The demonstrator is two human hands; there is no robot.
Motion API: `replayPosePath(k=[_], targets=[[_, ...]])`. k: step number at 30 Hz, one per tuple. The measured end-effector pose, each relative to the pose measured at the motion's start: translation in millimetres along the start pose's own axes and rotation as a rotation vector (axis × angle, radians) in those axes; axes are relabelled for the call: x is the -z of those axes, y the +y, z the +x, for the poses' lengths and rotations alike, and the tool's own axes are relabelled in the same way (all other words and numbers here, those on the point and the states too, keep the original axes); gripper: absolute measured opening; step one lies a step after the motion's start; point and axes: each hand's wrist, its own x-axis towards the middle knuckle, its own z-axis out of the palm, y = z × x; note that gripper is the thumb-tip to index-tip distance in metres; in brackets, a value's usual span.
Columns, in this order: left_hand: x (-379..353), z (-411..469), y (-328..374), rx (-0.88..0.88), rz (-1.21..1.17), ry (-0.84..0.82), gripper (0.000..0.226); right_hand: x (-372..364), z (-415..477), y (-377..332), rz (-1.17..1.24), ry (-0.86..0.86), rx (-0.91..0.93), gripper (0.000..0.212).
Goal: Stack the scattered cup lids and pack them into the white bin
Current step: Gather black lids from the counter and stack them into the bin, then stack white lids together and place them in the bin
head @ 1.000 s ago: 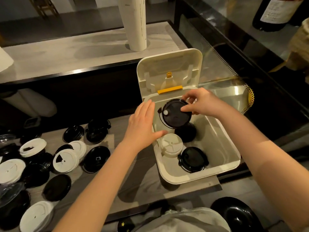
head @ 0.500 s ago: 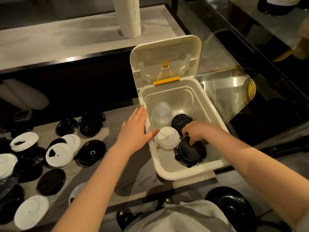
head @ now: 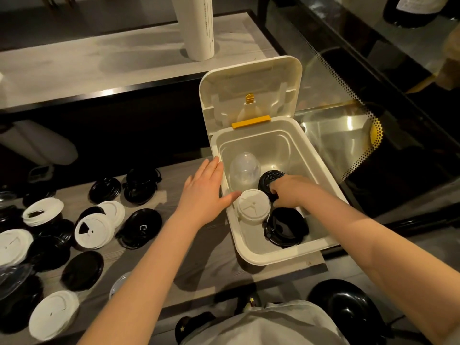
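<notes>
The white bin stands open on the wooden counter, its lid tipped up behind it. Inside are a clear dome lid stack, a white lid stack, a small black lid stack and a larger black lid stack. My left hand rests flat on the bin's left rim, thumb over the edge. My right hand is inside the bin between the two black stacks, fingers curled down against the small one; its palm side is hidden. Scattered black lids and white lids lie on the counter to the left.
A white paper roll stands on the raised shelf behind. A glass display case borders the bin on the right. A black round object sits below the counter's front edge, which runs close to the bin's near side.
My right hand carried a large black lid down from above the bin onto the front black stack and now sits slightly behind it. My left hand has stayed on the rim.
</notes>
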Motion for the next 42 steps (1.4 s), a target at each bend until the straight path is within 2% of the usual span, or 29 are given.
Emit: replayPosePath(k=[7,12,18,21,24,26,28,32,36,39,42], targets=[[20.2,-21.0,-57.0,0.071,0.02,0.065,0.07,43.5,-24.3,-52.7,0.231,0.471,0.096,0.038],[24.3,-53.3,-128.2,0.154,0.032,0.055,0.064,54.4,-33.6,-133.7,0.268,0.651,0.23,0.036],[2.8,-108.1,-201.9,0.152,-0.028,-0.057,0.063,15.5,-17.3,-223.6,0.284,0.517,0.323,0.034],[-14.2,-137.0,-216.9,0.126,-0.048,-0.24,0.078,-10.7,-9.3,-252.1,0.294,0.395,0.296,0.037],[-31.0,-158.0,-222.2,0.072,0.041,-0.44,0.094,-30.1,-4.9,-270.1,0.293,0.307,0.247,0.04],[-41.7,-166.6,-224.1,0.038,0.122,-0.549,0.095,-38.5,-4.0,-279.0,0.307,0.29,0.226,0.04],[-51.9,-173.3,-226.0,0.01,0.173,-0.59,0.091,-44.4,-4.8,-286.5,0.325,0.295,0.211,0.04],[-64.3,-180.2,-233.8,-0.021,0.172,-0.504,0.081,-52.2,-7.3,-296.4,0.384,0.324,0.176,0.039],[-51.8,-176.8,-244.1,-0.013,-0.004,-0.327,0.092,-60.7,-8.3,-297.1,0.494,0.336,0.128,0.036],[-27.8,-170.0,-252.9,0.026,-0.164,-0.187,0.092,-67.5,-6.8,-296.9,0.646,0.319,0.082,0.033],[-5.7,-163.3,-261.0,0.076,-0.217,-0.07,0.094,-73.6,-4.6,-303.1,0.651,0.245,0.094,0.043]])
